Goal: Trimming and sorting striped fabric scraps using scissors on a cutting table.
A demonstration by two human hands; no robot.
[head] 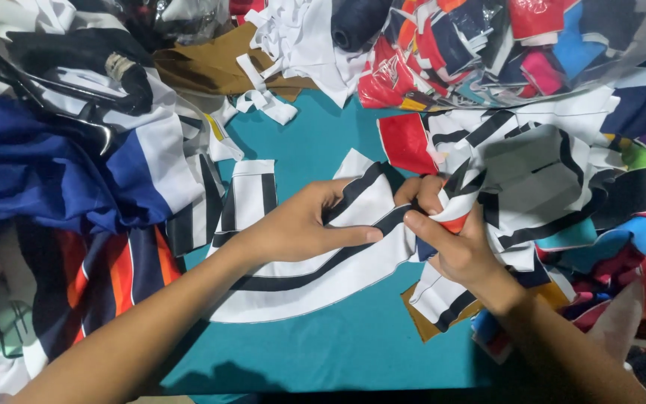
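My left hand [297, 224] pinches a curved white fabric piece with black stripes [300, 284] that lies on the teal table [338, 344]. Its thumb presses the cloth near the middle. My right hand [450, 239] grips the same striped cloth at its right end, fingers curled around a bunched fold, close to a heap of white, black and red cut pieces [532, 179]. The two hands nearly touch at the fingertips.
A blue, white and orange garment pile [76, 194] fills the left. White strips [278, 45] and brown cloth [211, 63] lie at the back. A clear bag of coloured scraps [502, 45] sits back right. A dark thread cone [353, 22] stands behind.
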